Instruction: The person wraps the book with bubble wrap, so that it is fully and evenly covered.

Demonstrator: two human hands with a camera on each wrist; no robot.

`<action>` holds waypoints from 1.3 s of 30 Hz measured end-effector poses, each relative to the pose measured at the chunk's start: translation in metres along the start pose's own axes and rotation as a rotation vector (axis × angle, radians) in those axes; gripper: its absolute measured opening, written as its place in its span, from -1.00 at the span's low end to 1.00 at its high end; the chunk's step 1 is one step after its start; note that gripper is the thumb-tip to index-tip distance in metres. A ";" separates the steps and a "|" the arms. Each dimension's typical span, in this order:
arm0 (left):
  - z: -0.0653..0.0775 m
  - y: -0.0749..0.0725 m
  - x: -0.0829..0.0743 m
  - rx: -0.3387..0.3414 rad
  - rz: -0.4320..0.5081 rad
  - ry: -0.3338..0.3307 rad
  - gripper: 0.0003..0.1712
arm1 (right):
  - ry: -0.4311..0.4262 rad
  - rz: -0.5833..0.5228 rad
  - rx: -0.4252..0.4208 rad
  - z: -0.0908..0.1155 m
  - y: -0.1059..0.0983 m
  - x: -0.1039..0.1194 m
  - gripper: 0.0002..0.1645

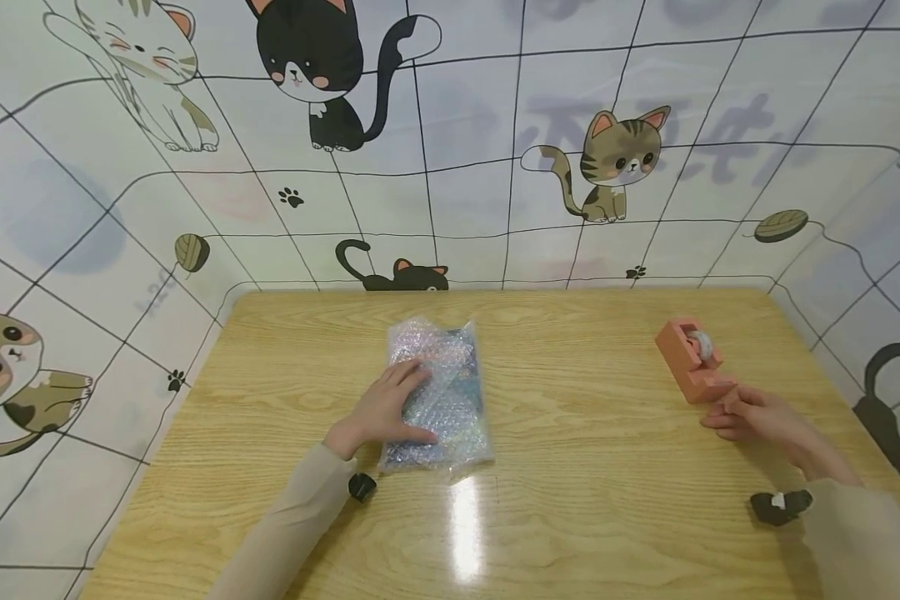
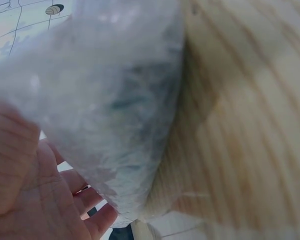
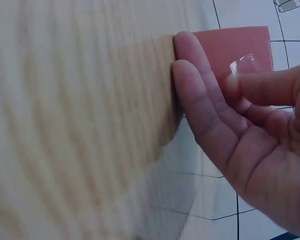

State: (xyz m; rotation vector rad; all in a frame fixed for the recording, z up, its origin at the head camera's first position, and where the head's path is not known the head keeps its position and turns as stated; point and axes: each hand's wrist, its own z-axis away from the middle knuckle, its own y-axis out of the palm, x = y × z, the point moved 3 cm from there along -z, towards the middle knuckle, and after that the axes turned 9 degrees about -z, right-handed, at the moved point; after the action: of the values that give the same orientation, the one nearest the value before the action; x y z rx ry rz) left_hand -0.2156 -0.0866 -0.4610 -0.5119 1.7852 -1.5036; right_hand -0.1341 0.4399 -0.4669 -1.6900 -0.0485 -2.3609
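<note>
A flat bubble-wrapped package [image 1: 453, 408], bluish and pinkish through the clear wrap, lies on the wooden table. My left hand [image 1: 390, 404] rests on its left part, fingers and thumb spread apart; in the left wrist view the wrap [image 2: 115, 100] fills the middle, blurred, beside the palm. Far to the right stands a salmon-pink tape dispenser [image 1: 682, 362] with a roll of clear tape [image 1: 701, 344] in it. At its near end is my right hand [image 1: 765, 421]. Its thumb and a finger pinch a small end of clear tape [image 3: 246, 61] against the dispenser's pink side [image 3: 225, 47].
The wooden table [image 1: 570, 500] reaches back to a cat-patterned, tiled-look backdrop [image 1: 480, 125] that also rises at both sides. A wide stretch of tabletop separates the package from the dispenser. Dark devices sit on both wrists.
</note>
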 end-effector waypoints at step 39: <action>0.001 -0.001 0.003 -0.021 0.009 0.016 0.15 | -0.366 0.117 -0.227 -0.055 0.144 0.103 -0.62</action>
State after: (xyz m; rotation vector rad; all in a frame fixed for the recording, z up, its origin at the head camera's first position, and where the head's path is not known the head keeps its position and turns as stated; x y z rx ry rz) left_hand -0.2170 -0.0901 -0.4613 -0.5025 1.8149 -1.4881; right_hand -0.1863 0.2734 -0.4043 -2.1487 0.2576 -2.0083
